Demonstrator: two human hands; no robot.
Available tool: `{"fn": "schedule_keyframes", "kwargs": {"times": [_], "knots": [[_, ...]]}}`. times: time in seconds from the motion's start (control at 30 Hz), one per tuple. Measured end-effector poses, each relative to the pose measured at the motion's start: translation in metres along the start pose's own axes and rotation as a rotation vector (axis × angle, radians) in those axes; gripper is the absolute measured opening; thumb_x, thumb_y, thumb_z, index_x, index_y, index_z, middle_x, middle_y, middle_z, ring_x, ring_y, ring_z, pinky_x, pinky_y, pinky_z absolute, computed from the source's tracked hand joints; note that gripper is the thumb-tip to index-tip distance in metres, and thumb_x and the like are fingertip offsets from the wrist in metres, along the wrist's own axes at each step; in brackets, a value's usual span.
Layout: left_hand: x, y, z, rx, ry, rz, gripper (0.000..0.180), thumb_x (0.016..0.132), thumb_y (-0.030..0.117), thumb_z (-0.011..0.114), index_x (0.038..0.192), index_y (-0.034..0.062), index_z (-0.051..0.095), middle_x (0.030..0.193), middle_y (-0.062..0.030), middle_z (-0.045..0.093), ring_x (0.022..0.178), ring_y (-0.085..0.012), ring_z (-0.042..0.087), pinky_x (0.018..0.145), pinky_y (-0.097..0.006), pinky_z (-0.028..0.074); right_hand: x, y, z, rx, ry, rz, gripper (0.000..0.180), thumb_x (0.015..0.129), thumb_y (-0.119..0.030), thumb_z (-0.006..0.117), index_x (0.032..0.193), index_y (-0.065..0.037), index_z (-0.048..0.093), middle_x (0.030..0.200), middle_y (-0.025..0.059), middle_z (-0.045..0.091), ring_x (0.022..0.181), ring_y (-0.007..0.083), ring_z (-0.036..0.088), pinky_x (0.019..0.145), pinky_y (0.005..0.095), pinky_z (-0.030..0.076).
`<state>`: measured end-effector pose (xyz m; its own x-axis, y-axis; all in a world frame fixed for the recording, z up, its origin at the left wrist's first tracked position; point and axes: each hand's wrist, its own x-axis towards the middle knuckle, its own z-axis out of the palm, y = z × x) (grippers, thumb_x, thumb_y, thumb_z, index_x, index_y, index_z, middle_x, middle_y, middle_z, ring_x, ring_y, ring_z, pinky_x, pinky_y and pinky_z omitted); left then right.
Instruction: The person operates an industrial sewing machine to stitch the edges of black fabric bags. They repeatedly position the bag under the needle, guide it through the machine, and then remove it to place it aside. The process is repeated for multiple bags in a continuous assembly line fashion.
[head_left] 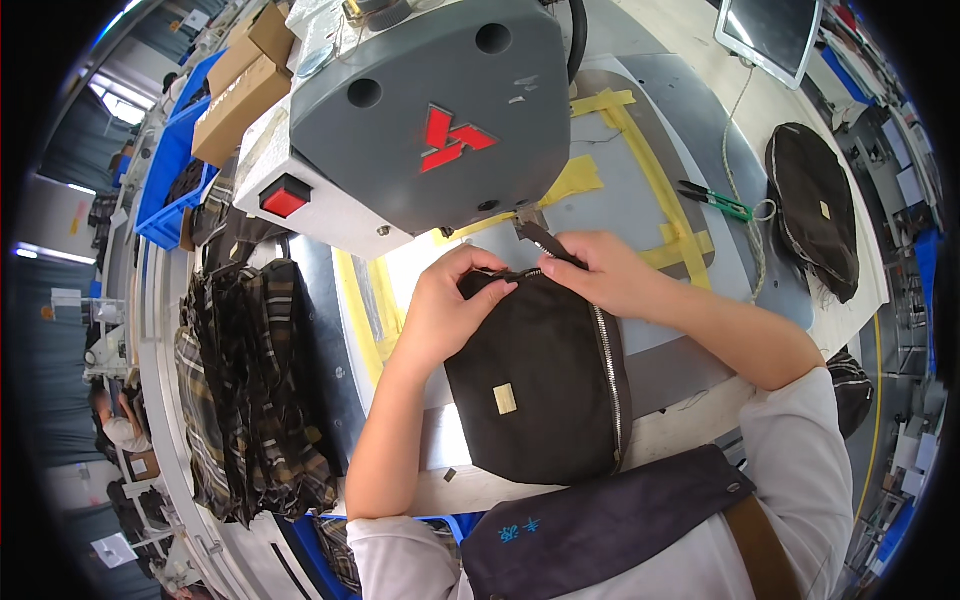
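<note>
A dark brown fabric pouch (540, 380) with a silver zipper (609, 375) down its right side lies on the table edge in front of me. A small cream label (504, 399) sits on its face. My left hand (450, 300) pinches the pouch's upper edge between thumb and fingers. My right hand (600, 268) is closed on the zippered edge at the top, with a dark strip rising from its grip toward the sewing machine's presser foot (530, 222). The grey sewing machine head (430, 120) stands just beyond both hands.
Plaid and dark fabric pieces (255, 390) are heaped at the left. Green-handled thread snips (718, 200) and another dark pouch (815, 210) lie at the right. Yellow tape (650, 165) marks the machine bed. Blue bins (170, 190), a cardboard box (240, 105) and a tablet (770, 35) stand farther back.
</note>
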<state>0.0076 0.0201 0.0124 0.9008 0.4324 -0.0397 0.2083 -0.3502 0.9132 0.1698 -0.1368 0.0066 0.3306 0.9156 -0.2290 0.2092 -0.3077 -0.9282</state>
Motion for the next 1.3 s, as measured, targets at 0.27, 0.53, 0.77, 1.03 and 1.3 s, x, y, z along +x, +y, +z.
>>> {"fn": "schedule_keyframes", "kwargs": {"times": [0.27, 0.53, 0.77, 1.03, 1.3], "knots": [[-0.006, 0.008, 0.011, 0.079, 0.074, -0.02, 0.019, 0.081, 0.0, 0.065, 0.1, 0.0018, 0.064, 0.092, -0.0093, 0.063, 0.09, -0.0214, 0.062, 0.082, -0.031, 0.048, -0.002, 0.004, 0.013, -0.485, 0.232, -0.675, 0.018, 0.085, -0.019, 0.069, 0.09, -0.003, 0.061, 0.082, 0.0096, 0.063, 0.074, 0.0286, 0.062, 0.063, 0.036, 0.05], [-0.011, 0.002, 0.018, 0.171, 0.214, 0.156, 0.019, 0.076, -0.004, 0.07, 0.094, 0.0032, 0.066, 0.09, -0.0088, 0.06, 0.084, -0.0238, 0.061, 0.075, -0.032, 0.049, -0.003, 0.009, 0.019, -0.226, 0.249, -0.503, 0.015, 0.086, -0.016, 0.069, 0.09, -0.004, 0.06, 0.083, 0.0067, 0.062, 0.074, 0.0217, 0.062, 0.066, 0.0342, 0.05], [-0.007, -0.009, 0.019, 0.303, 0.275, 0.546, 0.02, 0.068, -0.005, 0.077, 0.083, 0.0056, 0.068, 0.084, -0.0061, 0.065, 0.075, -0.0234, 0.062, 0.065, -0.033, 0.05, 0.003, 0.003, 0.017, 0.204, 0.118, -0.187, 0.015, 0.089, -0.016, 0.066, 0.094, -0.002, 0.064, 0.084, 0.0053, 0.065, 0.08, 0.0121, 0.06, 0.073, 0.0291, 0.048], [-0.004, -0.008, 0.009, 0.178, 0.183, 0.486, 0.022, 0.064, -0.003, 0.079, 0.081, 0.0057, 0.067, 0.078, -0.005, 0.067, 0.074, -0.0231, 0.064, 0.066, -0.033, 0.051, 0.007, -0.009, -0.007, -0.246, -0.067, -0.457, 0.012, 0.085, -0.015, 0.07, 0.094, -0.006, 0.071, 0.083, 0.0057, 0.068, 0.072, 0.0184, 0.064, 0.067, 0.0314, 0.049], [-0.004, -0.002, 0.015, 0.251, 0.198, 0.511, 0.023, 0.063, -0.001, 0.079, 0.08, 0.0094, 0.068, 0.079, -0.0037, 0.066, 0.073, -0.0218, 0.063, 0.063, -0.033, 0.05, 0.0, -0.007, 0.006, -0.295, 0.044, -0.486, 0.01, 0.083, -0.011, 0.068, 0.085, -0.004, 0.061, 0.079, 0.0049, 0.065, 0.069, 0.0181, 0.063, 0.058, 0.0305, 0.048]]}}
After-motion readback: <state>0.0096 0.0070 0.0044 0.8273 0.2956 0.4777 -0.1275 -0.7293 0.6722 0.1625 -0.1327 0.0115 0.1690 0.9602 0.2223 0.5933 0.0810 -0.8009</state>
